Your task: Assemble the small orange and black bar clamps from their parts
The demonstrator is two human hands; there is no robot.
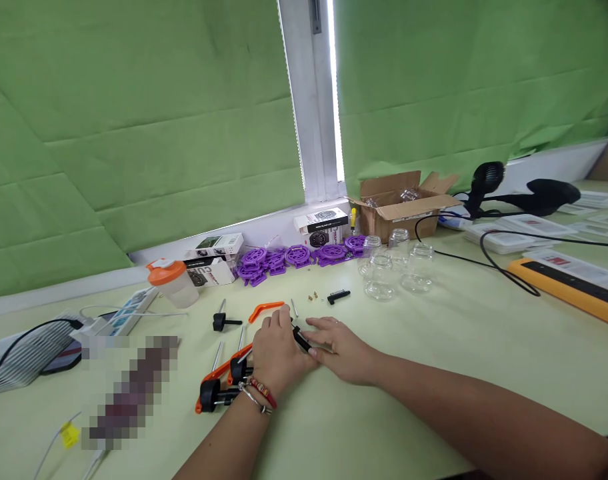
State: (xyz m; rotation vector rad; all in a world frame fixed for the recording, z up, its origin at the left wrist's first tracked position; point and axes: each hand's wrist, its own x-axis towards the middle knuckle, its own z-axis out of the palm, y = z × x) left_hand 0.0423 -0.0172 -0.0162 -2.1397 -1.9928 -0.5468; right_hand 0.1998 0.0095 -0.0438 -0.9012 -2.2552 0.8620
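Note:
Between my hands is a small black part [301,339], tilted, low over the pale green table [364,427]. My left hand [280,350] is closed round its left side, and the palm hides some of it. On its right side, my right hand [341,347] touches the black part with the thumb at its lower end, the other fingers apart above. Left of my left hand lie orange handles [219,377] with black knobs [211,395] and metal rods. Another orange handle [265,309] lies just beyond, and a small black toothed piece [339,295] sits farther back.
Glass jars [380,279] stand behind my right hand, before an open cardboard box [409,213]. Purple plastic parts [297,256] and white boxes [211,270] line the back. An orange-lidded cup [174,283] and power strip [134,310] are left; a yellow-orange strip [569,293] is right.

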